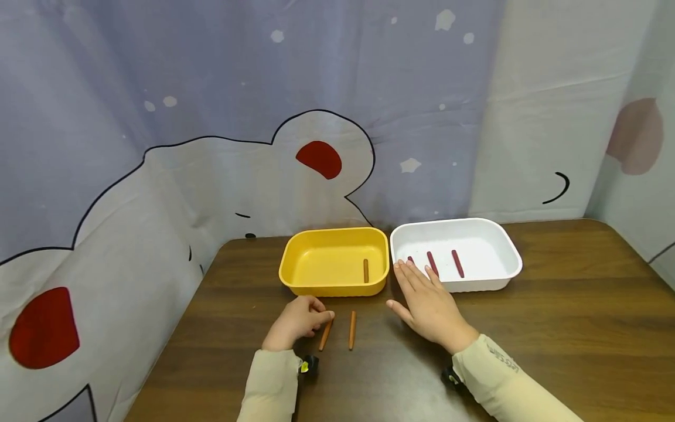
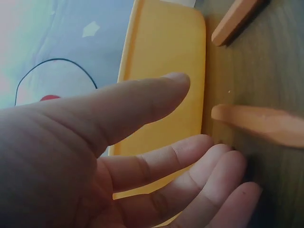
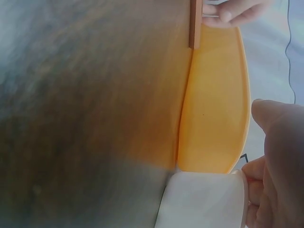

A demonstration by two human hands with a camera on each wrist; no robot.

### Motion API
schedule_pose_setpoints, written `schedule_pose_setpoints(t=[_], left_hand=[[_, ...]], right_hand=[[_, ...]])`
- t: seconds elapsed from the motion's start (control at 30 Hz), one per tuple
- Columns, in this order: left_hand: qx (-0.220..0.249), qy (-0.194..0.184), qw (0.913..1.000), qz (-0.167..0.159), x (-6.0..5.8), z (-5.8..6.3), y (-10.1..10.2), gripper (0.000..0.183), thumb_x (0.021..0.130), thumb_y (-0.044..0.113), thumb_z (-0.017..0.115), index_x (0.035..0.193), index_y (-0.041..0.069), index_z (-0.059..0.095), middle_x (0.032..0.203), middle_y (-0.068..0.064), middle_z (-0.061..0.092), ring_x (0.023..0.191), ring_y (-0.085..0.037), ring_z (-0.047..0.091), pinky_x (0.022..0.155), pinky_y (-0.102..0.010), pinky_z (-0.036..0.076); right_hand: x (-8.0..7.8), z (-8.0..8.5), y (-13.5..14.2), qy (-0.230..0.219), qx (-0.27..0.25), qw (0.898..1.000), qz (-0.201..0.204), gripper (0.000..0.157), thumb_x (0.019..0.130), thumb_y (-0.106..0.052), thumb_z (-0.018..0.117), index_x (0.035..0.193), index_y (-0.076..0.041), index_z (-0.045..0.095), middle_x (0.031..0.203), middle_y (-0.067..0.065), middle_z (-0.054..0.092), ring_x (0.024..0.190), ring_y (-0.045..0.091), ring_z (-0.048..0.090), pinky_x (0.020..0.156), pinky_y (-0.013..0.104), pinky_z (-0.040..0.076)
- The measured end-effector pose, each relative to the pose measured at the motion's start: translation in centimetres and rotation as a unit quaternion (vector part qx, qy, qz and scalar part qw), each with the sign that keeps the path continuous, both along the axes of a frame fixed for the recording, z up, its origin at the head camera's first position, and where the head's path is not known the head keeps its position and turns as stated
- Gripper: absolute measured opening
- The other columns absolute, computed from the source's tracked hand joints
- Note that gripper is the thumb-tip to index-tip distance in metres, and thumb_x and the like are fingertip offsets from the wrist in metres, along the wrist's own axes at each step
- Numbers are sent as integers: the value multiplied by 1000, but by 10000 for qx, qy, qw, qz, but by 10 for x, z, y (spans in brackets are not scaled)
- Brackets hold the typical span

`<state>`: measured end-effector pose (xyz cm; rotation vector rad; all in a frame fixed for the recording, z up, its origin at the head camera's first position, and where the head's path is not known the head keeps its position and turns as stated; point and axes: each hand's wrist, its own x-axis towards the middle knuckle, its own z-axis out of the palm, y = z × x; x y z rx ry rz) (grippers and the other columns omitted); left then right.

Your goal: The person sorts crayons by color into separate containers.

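My left hand (image 1: 297, 321) is over the table in front of the yellow tray (image 1: 333, 290), its thumb and bent fingers apart around empty space in the left wrist view. Just past its fingertips lies an orange-brown, crayon-like stick (image 1: 326, 336), slightly slanted. A second such stick (image 1: 352, 331) lies to the right of it. My right hand (image 1: 429, 308) is held flat, fingers straight, with fingertips at the near left rim of the white tray (image 1: 482, 285). Nothing is gripped in it. Part of that rim is hidden by the fingers.
Inside the yellow tray is one brownish stick (image 1: 366, 271). Dark red sticks, among them one at the right (image 1: 457, 264), lie in the white tray. Both trays stand side by side at the wooden table's (image 1: 569, 328) back edge, before a printed curtain (image 1: 221, 76).
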<state>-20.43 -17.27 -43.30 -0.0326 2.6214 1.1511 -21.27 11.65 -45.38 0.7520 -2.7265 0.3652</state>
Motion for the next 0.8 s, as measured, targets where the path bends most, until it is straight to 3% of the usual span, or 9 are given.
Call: schedule_pose_setpoints(t=[0.23,0.4,0.5,0.63,0.8], left_hand=[[-494,82,9987,-74,3,0,9,29,85,18,84,97,2,64,86,-5,63,66,-19,58,60,-32,51],[-903,-10,9958,119,6,0,14,34,81,17,87,90,4,57,80,-6,57,67,-20,53,60,-32,45],[-1171,129,9929,181,7,-1,17,33,81,16,88,82,5,56,77,-5,55,67,-20,50,60,-31,42],[-1277,331,9911,158,7,-2,20,31,80,10,86,76,5,56,73,-4,53,64,-18,49,57,-29,40],[-1312,320,9908,72,5,-2,22,28,82,6,83,74,6,56,70,-4,53,61,-16,50,56,-28,41]], right_hand=[[0,0,0,1,-31,10000,19,74,101,-43,60,154,4,37,160,19,36,147,36,35,121,56,22],[0,-1,-2,-91,-7,9999,44,76,101,-44,60,155,4,36,160,19,35,147,36,34,122,55,20],[0,-2,-2,-103,34,9999,38,76,101,-45,59,155,3,35,161,18,35,148,35,34,122,55,19],[-1,-2,-2,-48,68,10000,11,76,101,-45,59,155,3,36,160,18,35,148,35,34,122,55,21],[-1,0,-1,-21,84,10000,1,76,100,-44,60,154,4,36,159,19,37,147,36,35,121,55,22]])
